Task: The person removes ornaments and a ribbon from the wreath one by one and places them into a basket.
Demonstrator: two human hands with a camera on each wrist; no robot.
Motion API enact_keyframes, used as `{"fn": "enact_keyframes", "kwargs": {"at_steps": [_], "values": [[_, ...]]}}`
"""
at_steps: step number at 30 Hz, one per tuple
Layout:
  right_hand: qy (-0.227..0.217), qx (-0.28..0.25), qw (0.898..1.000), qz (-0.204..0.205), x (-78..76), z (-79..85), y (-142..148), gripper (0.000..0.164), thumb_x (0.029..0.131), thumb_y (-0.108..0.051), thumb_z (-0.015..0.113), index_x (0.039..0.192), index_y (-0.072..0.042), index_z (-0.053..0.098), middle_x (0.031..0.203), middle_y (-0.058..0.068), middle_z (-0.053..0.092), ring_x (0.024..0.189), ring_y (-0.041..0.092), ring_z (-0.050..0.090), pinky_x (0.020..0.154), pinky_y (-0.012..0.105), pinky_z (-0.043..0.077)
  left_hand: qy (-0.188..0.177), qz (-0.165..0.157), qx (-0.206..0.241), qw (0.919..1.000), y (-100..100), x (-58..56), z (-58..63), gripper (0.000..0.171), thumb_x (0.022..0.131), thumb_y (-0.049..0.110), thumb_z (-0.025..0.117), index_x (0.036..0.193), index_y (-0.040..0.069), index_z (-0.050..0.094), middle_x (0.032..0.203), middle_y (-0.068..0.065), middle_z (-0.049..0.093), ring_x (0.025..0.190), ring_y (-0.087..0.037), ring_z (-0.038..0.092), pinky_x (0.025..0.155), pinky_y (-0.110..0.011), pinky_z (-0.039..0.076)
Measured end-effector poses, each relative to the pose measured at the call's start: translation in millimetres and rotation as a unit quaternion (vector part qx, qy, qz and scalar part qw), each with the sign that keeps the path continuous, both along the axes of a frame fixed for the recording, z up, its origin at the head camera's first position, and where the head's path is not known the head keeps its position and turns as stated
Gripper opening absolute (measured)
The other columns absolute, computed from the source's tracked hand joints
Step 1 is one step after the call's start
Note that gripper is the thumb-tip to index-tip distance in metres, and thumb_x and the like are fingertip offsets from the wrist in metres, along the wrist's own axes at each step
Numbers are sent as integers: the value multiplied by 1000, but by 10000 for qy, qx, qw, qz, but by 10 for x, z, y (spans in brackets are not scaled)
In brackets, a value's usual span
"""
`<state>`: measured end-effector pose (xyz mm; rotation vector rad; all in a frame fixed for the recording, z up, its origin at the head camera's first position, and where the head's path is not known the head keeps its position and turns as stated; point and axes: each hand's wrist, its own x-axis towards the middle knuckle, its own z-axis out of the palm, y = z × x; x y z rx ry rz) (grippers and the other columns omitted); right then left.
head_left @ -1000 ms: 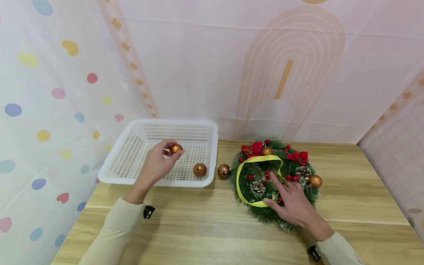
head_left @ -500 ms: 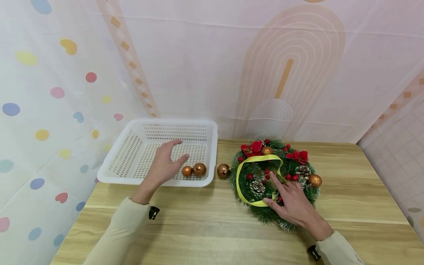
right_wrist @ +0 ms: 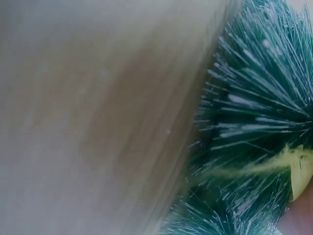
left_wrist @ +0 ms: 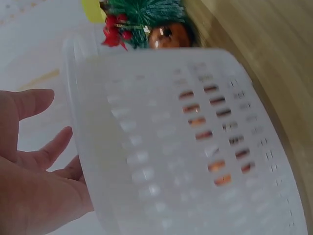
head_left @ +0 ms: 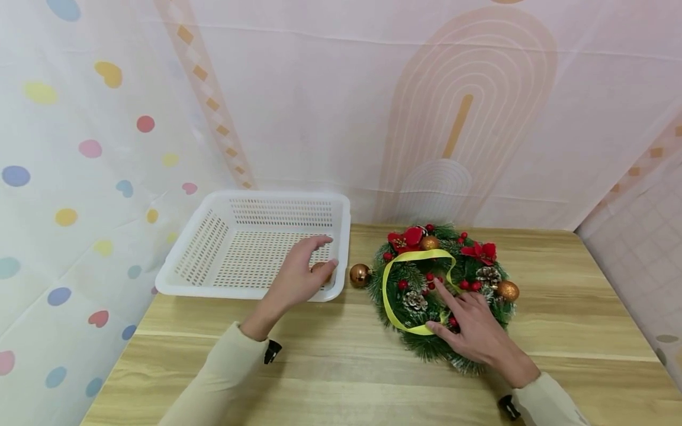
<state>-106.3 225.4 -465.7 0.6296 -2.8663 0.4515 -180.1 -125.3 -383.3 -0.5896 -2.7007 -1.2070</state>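
Note:
In the head view my left hand (head_left: 298,272) is over the right end of a white plastic basket (head_left: 176,283), thumb and fingers spread apart. It partly covers a copper Christmas ball (head_left: 319,267) in the basket; a second ball there is hidden. The left wrist view shows the hand (left_wrist: 41,161) by the basket rim, with copper colour through the slots. My right hand (head_left: 474,328) rests on a green Christmas wreath (head_left: 426,346), index finger extended and thumb at the yellow ribbon (head_left: 388,299). Green needles (right_wrist: 259,107) and ribbon (right_wrist: 301,171) fill the right wrist view's right side.
Between basket and wreath sits a shiny copper ball (head_left: 359,275) on the wooden table (head_left: 330,367). The wreath carries red flowers (head_left: 481,252), berries, pine cones (head_left: 414,301) and a glittery ball (head_left: 508,290). A patterned cloth (head_left: 319,106) hangs behind.
My left hand let go of a copper ball, which came to lie beside the other one in the basket. Then the hand moved right, over both. The right hand has stayed put.

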Motion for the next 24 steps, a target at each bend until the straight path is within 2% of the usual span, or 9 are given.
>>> {"fn": "enact_keyframes", "kwargs": {"at_steps": [2,5,8,10,13,19,24], "values": [[1,-8,10000,28,-3,-10,17,82,93,-51,62,158,-15,26,104,8,74,110,38,61,103,58,31,77,-31,39,10000,51,29,-12,43,92,16,69,130,2,59,131,-16,60,122,-34,55,103,-50,43],[-34,-23,10000,84,-1,-9,43,81,93,-51,63,157,-14,30,88,0,72,111,38,60,104,58,30,114,-80,231,9996,130,94,-17,39,91,15,69,128,3,61,128,-14,62,119,-32,57,101,-50,45],[-78,-40,9999,133,1,-9,66,80,92,-50,64,156,-14,32,71,-12,62,110,36,60,103,58,31,47,-199,500,9985,216,164,-25,37,92,14,69,127,5,61,126,-12,63,116,-29,58,96,-49,49],[-105,-55,9998,157,3,-11,81,80,92,-50,65,156,-15,32,68,-16,58,109,34,59,102,58,32,-10,-336,685,9971,276,205,-27,36,92,12,69,126,5,61,124,-11,64,115,-27,59,94,-49,50],[-126,-64,9998,171,7,-21,107,79,91,-49,65,156,-17,33,71,-18,58,109,33,59,101,58,33,-62,-575,875,9945,374,258,-38,35,92,10,68,126,4,61,123,-10,65,114,-25,60,93,-46,52],[-147,-89,9996,241,15,-34,164,79,91,-49,67,156,-19,34,79,-13,66,111,34,58,101,58,34,-520,-806,1000,9904,553,385,-80,43,91,13,69,132,7,57,130,-8,62,115,-26,59,99,-48,49],[-181,-91,9994,266,3,-42,185,78,90,-48,68,155,-19,35,90,-5,70,111,33,57,101,58,34,-771,-922,858,9890,676,441,-205,50,94,17,66,141,8,50,144,-8,52,134,-28,47,109,-49,39]]}}
